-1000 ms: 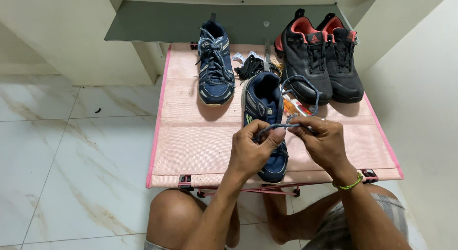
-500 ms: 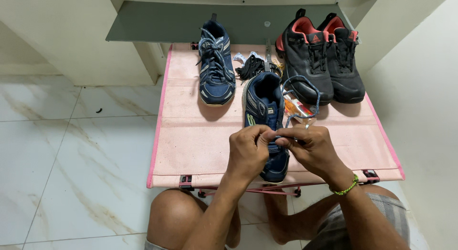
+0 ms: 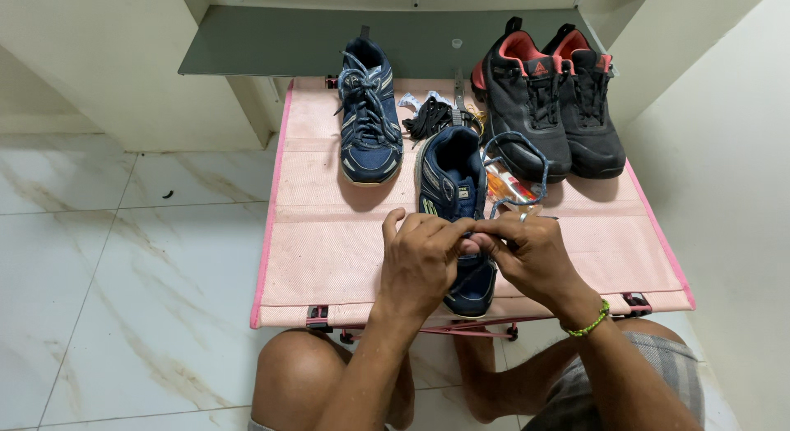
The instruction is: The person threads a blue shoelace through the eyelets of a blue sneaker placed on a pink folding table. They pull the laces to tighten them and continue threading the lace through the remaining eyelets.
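A navy blue sneaker (image 3: 454,192) lies on a pink folding table (image 3: 321,233), toe toward me. My left hand (image 3: 421,262) and my right hand (image 3: 531,254) meet over its front part, fingertips pinched together on its blue shoelace (image 3: 535,163). The lace loops up and to the right of the shoe. A green bracelet sits on my right wrist. The shoe's toe is partly hidden under my hands.
A second, laced navy sneaker (image 3: 368,118) stands at the table's back left. A pair of black and red shoes (image 3: 547,102) stands at the back right. Black laces (image 3: 432,114) and a small packet (image 3: 506,186) lie between them. My knees are under the table edge.
My hands have drawn closer together over the shoe's front, and the lace that was stretched between them is now pinched at one spot.
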